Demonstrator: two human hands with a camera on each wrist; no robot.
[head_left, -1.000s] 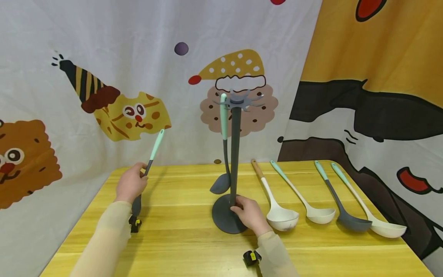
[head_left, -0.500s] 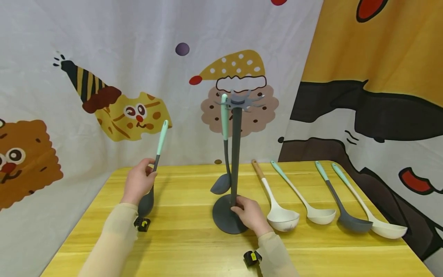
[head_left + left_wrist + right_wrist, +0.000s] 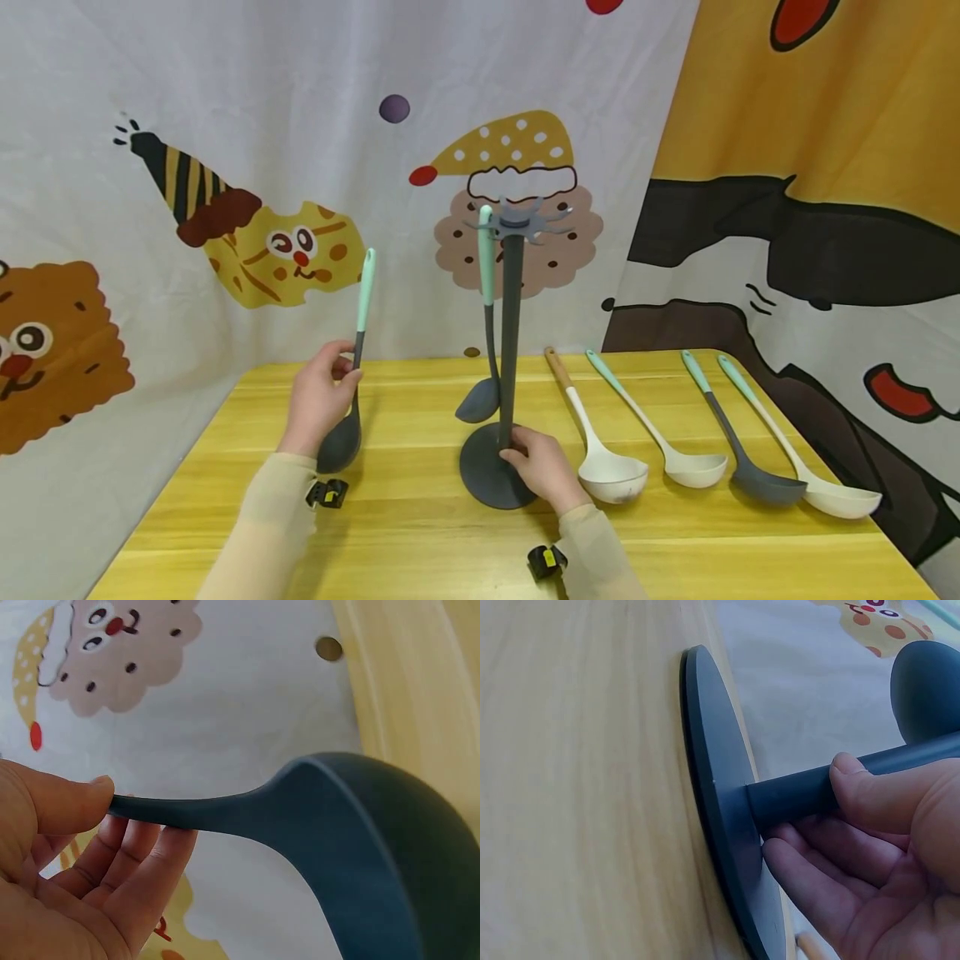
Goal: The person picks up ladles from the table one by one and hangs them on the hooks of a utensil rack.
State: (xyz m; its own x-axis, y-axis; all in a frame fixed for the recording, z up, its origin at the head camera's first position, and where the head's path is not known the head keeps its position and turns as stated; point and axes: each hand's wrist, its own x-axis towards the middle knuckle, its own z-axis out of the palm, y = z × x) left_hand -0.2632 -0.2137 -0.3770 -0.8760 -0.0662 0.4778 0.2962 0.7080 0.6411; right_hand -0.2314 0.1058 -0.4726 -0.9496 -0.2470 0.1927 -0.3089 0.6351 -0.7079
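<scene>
My left hand pinches the dark grey shaft of a ladle between thumb and fingers. This ladle stands nearly upright with its mint handle up and its dark bowl low, left of the utensil stand. Around the bottom of the stand's pole my right hand is curled, just above the round base. From a hook on the left of the stand's spiked top hangs another dark ladle with a mint handle.
Right of the stand lie a white ladle with a wooden-coloured handle, a white ladle with a mint handle, a dark one and another white one. They rest on the wooden table, before a cartoon-printed cloth.
My left hand has moved right towards the stand with the ladle, which has turned more upright. The right hand and the stand have stayed in place.
</scene>
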